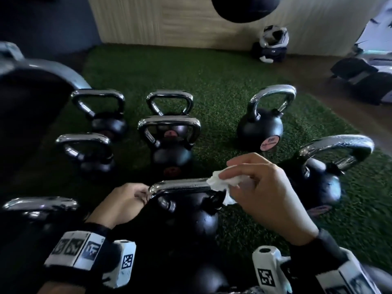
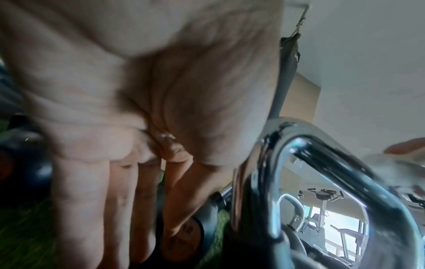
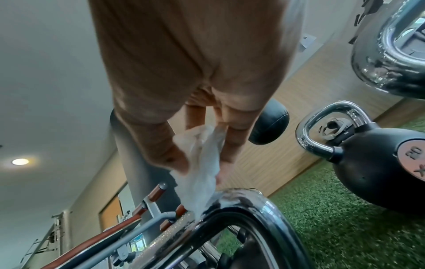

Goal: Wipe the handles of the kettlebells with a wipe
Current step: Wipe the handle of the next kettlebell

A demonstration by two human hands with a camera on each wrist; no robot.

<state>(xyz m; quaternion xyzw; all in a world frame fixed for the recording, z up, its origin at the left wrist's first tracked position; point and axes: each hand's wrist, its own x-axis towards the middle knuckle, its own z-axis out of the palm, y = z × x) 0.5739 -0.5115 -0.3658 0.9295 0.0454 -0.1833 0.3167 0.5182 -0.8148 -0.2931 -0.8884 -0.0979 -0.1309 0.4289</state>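
The right hand (image 1: 263, 194) comes in from the lower right of the head view with its back turned up and the wrist bent slightly down; its fingers (image 3: 232, 138) and thumb are curled and pinch a crumpled white wipe (image 1: 222, 183) between them; the wipe touches the right end of the chrome handle (image 1: 180, 186) of the nearest kettlebell (image 1: 191, 217), where the bar starts to curve down; in the right wrist view the wipe (image 3: 202, 174) hangs from the fingertips onto the top of that handle (image 3: 232, 202).

The left hand (image 1: 125, 202) reaches in from the lower left, back of the hand up, at the left bend of the same handle; in the left wrist view its fingers (image 2: 78, 209) point down, long and nearly straight, just beside the handle's curve (image 2: 276, 163), gripping nothing; whether the fingertips touch the metal I cannot tell.

This kettlebell stands on the green turf mat (image 1: 222, 85) near its front edge, about midway across; other black kettlebells with chrome handles stand farther back, one (image 1: 261, 128) toward the right side of the mat and one (image 1: 318, 177) just to the right of the right hand; two pairs (image 1: 169, 141) stand in the middle and toward the left.
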